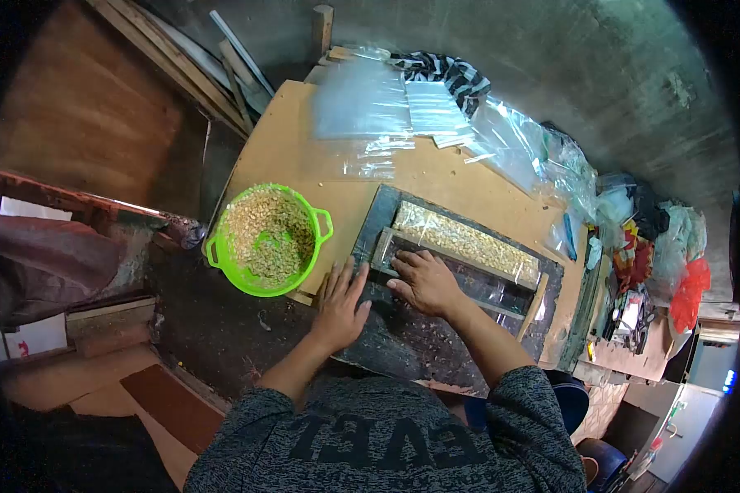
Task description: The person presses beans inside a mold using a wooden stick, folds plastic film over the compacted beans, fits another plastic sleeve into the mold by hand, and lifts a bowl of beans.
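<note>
My left hand [343, 304] lies flat with its fingers spread, at the left edge of a dark board [376, 215], holding nothing. My right hand [427, 282] rests with fingers apart on a wooden frame [385, 245] with clear film in it. Just beyond the frame, a long block of pale grains [466, 244] lies under shiny clear film on the board. To the left of my left hand stands a green basin [317, 261] with two handles, partly filled with loose pale grains [251, 218]. A wooden strip [534, 306] lies across the right end of the frame.
Clear plastic sheets [362, 103] lie at the far side of the tan tabletop [292, 123], beside a striped black and white bag [452, 74]. A blue tool [569, 236] is at the right edge. A red bag [690, 297] and other plastic bags hang farther right.
</note>
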{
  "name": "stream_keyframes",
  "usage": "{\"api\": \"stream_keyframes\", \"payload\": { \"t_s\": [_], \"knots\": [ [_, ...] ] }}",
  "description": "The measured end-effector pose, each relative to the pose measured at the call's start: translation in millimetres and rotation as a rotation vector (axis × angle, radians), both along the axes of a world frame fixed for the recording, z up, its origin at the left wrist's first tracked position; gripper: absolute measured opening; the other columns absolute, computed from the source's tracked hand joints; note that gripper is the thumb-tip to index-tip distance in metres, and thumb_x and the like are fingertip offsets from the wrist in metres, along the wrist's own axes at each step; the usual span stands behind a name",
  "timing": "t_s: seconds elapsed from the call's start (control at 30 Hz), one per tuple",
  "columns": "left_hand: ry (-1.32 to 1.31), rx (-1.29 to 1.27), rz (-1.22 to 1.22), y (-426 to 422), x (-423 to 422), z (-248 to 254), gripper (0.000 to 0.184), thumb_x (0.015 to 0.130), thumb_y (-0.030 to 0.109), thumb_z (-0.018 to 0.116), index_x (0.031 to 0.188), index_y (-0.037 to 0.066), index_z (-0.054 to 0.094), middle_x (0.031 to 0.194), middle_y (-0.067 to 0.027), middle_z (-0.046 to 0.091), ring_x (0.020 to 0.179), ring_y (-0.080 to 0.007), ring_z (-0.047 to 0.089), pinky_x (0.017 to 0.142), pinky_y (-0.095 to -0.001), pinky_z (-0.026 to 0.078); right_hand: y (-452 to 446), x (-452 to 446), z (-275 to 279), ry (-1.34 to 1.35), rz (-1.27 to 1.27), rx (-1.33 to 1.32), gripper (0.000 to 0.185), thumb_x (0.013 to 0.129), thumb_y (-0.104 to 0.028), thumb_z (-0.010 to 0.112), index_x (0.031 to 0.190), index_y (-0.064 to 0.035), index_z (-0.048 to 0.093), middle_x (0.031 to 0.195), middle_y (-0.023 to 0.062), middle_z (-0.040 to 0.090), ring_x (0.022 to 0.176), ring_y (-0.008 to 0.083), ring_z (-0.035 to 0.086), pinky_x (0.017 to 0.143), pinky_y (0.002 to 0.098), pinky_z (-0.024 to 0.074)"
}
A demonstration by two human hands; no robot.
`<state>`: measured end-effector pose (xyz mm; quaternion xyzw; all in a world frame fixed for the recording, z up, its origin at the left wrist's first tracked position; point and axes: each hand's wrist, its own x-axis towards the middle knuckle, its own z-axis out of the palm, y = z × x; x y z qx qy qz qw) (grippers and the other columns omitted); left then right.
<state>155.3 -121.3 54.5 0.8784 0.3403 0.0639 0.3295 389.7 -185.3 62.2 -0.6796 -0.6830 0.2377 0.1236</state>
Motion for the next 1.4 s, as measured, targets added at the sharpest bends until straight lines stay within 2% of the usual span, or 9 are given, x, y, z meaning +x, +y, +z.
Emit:
{"api": "stream_keyframes", "payload": {
  "t_s": [0.17, 0.7, 1.0, 1.07, 1.1, 1.17, 1.2, 1.3, 1.4],
  "knots": [
    [0.024, 0.086, -0.063, 15.4, 21.9, -1.8, 0.075, 0.093, 0.018, 0.053, 0.161, 0.012, 0.022, 0.159, -0.0291, 0.027, 0.144, -0.0537, 0.025, 0.119, -0.057, 0.022, 5.0, 2.3, 8.3, 0.022, 0.013, -0.005, 0.058, 0.098, -0.053, 0.052, 0.134, -0.0082, 0.06, 0.139, 0.0175, 0.054, 0.121, 0.0376, 0.054, 0.102, 0.048, 0.0448],
    [0.08, 0.044, -0.03, 19.7, 22.7, -12.7, 0.077, 0.092, 0.021, 0.056, 0.161, 0.017, 0.02, 0.159, -0.0237, 0.03, 0.143, -0.0486, 0.031, 0.118, -0.0548, 0.027, -0.1, 2.6, 10.3, 0.025, -0.055, 0.038, 0.054, 0.096, -0.052, 0.056, 0.124, -0.0072, 0.066, 0.128, 0.019, 0.06, 0.112, 0.0392, 0.058, 0.097, 0.0485, 0.0482],
    [-0.096, 0.001, 0.041, 9.4, -5.4, -6.7, 0.072, 0.092, 0.018, 0.059, 0.158, 0.011, 0.029, 0.153, -0.0261, 0.038, 0.139, -0.0477, 0.039, 0.116, -0.0509, 0.031, -18.0, 6.1, 2.3, 0.059, -0.144, 0.057, 0.048, 0.096, -0.045, 0.059, 0.118, -0.0035, 0.067, 0.124, 0.0189, 0.062, 0.112, 0.0367, 0.058, 0.095, 0.0465, 0.0481],
    [-0.27, -0.037, 0.139, 3.3, -19.5, -1.3, 0.052, 0.094, 0.017, 0.061, 0.142, 0.004, 0.048, 0.137, -0.0248, 0.052, 0.125, -0.0425, 0.052, 0.105, -0.0471, 0.042, -21.9, 4.9, 9.4, 0.102, -0.166, 0.098, 0.047, 0.096, -0.043, 0.06, 0.12, -0.0034, 0.067, 0.124, 0.0193, 0.062, 0.112, 0.0374, 0.058, 0.095, 0.0467, 0.048],
    [-0.258, -0.022, 0.15, -0.3, -29.4, 1.1, 0.052, 0.094, 0.017, 0.061, 0.142, 0.004, 0.048, 0.137, -0.0248, 0.052, 0.125, -0.0425, 0.052, 0.105, -0.0471, 0.042, -26.3, 5.1, 12.6, 0.129, -0.202, 0.126, 0.046, 0.096, -0.041, 0.061, 0.121, -0.0032, 0.066, 0.124, 0.0197, 0.062, 0.112, 0.0381, 0.058, 0.096, 0.0469, 0.048],
    [-0.341, -0.218, 0.381, -10.3, -45.9, 4.3, 0.031, 0.095, 0.02, 0.062, 0.118, 0.0, 0.058, 0.115, -0.0201, 0.058, 0.104, -0.0352, 0.059, 0.091, -0.0436, 0.048, -37.3, 7.0, 15.5, 0.18, -0.199, 0.152, 0.044, 0.095, -0.036, 0.063, 0.123, -0.0024, 0.066, 0.124, 0.0201, 0.062, 0.112, 0.0389, 0.059, 0.096, 0.0465, 0.0481],
    [-0.351, -0.178, 0.457, -16.1, -55.3, -1.0, 0.03, 0.098, 0.022, 0.061, 0.116, 0.0, 0.052, 0.103, -0.0128, 0.056, 0.092, -0.0275, 0.058, 0.081, -0.0397, 0.048, -44.6, 7.3, 20.6, 0.221, -0.241, 0.174, 0.042, 0.096, -0.034, 0.063, 0.123, -0.0017, 0.065, 0.124, 0.0201, 0.062, 0.112, 0.0391, 0.059, 0.096, 0.0462, 0.0484],
    [-0.566, -0.375, 0.807, -27.7, -74.9, -13.3, 0.041, 0.101, 0.03, 0.057, 0.13, 0.004, 0.045, 0.115, -0.0091, 0.053, 0.099, -0.0198, 0.055, 0.083, -0.0333, 0.045, -65.8, 6.0, 38.6, 0.295, -0.347, 0.189, 0.038, 0.097, -0.03, 0.06, 0.121, 0.0002, 0.065, 0.122, 0.0206, 0.063, 0.112, 0.0401, 0.06, 0.096, 0.0453, 0.0489],
    [-0.692, -0.303, 1.085, -12.3, -76.0, -14.6, 0.055, 0.102, 0.042, 0.053, 0.139, 0.007, 0.034, 0.119, -0.0046, 0.051, 0.095, -0.0174, 0.054, 0.079, -0.0315, 0.044, -89.8, 7.9, 45.3, 0.404, -0.454, 0.177, 0.038, 0.099, -0.031, 0.058, 0.119, 0.0002, 0.066, 0.118, 0.0214, 0.064, 0.112, 0.0411, 0.061, 0.096, 0.0445, 0.0487]
  ]
}}
